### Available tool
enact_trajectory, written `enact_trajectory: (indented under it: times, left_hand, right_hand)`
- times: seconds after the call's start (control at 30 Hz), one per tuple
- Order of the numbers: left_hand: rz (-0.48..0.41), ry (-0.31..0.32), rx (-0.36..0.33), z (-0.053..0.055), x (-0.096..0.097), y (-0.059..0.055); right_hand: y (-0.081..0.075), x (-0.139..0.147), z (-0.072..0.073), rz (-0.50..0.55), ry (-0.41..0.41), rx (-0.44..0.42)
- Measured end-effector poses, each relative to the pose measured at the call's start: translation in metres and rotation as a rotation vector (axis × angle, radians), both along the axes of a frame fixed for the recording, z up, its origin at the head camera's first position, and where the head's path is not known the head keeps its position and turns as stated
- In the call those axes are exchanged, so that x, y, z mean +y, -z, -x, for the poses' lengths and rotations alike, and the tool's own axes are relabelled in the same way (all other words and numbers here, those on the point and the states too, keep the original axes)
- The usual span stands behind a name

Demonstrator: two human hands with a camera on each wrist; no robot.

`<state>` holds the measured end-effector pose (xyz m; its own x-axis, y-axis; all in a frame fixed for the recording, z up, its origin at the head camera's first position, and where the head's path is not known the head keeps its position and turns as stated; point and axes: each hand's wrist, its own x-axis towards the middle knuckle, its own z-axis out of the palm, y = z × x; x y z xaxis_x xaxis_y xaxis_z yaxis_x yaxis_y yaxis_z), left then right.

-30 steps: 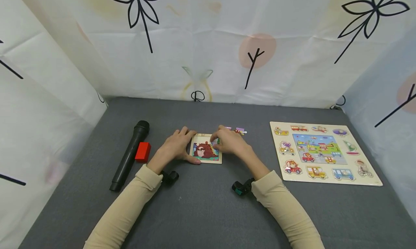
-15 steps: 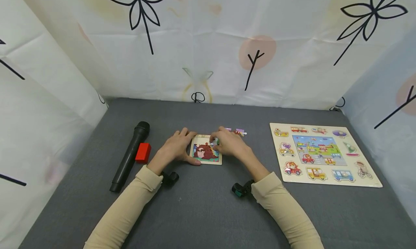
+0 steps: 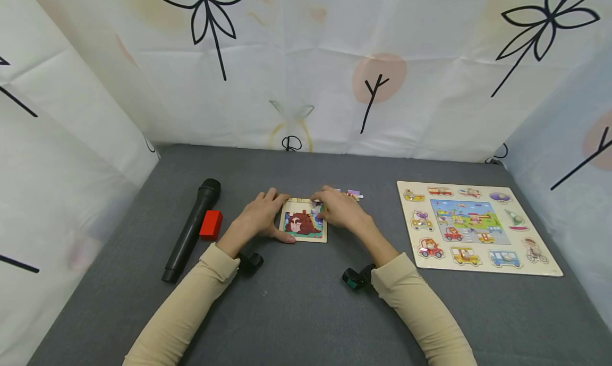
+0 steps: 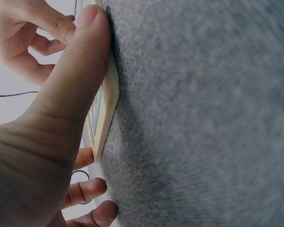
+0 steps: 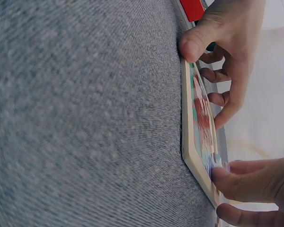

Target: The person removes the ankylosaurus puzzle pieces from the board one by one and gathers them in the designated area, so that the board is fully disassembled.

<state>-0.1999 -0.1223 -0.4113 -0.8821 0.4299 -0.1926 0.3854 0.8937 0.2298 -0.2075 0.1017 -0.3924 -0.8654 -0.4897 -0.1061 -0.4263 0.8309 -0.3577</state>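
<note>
A small square wooden jigsaw tray [image 3: 312, 239], with a reddish-brown animal picture, lies flat on the grey table. My left hand [image 3: 260, 215] grips its left side, thumb on the near corner and fingers spread toward the far edge. Over the tray's upper right, my right hand [image 3: 341, 209] pinches a small puzzle piece [image 5: 217, 162] between thumb and finger. In the right wrist view the piece is right at the picture's surface, partly covered by the thumb. My left thumb [image 4: 78, 66] hides much of the tray in the left wrist view.
Loose puzzle pieces [image 3: 354, 194] lie just beyond my right hand. To the left are a black microphone [image 3: 190, 230] and a red block [image 3: 211, 224]. A larger wooden vehicle puzzle board [image 3: 411, 238] lies at the right. A patterned white cloth [image 3: 325, 111] rises behind the table.
My right fingers have shifted slightly to the right over the tray's upper right, uncovering more of the picture there. My left hand keeps its hold on the tray.
</note>
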Motion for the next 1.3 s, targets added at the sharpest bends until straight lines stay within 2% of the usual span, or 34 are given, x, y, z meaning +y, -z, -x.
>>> enact_trajectory:
  times: [0.23,0.5,0.97,1.3]
  left_hand:
    - [0.0,-0.001,-0.002,0.0,0.0,0.001]
    - [-0.005,-0.007,0.002,-0.002,0.0,-0.001]
    - [-0.008,-0.011,-0.016,-0.002,-0.001,-0.003]
    - [-0.008,-0.017,-0.015,-0.002,-0.001,-0.001]
  right_hand:
    - [0.001,0.0,0.001,-0.027,-0.008,-0.024]
    - [0.0,0.014,0.004,0.01,-0.025,-0.012]
    - [-0.011,0.081,0.018,0.034,0.072,-0.027]
    - [-0.005,0.122,0.023,0.002,0.09,-0.032]
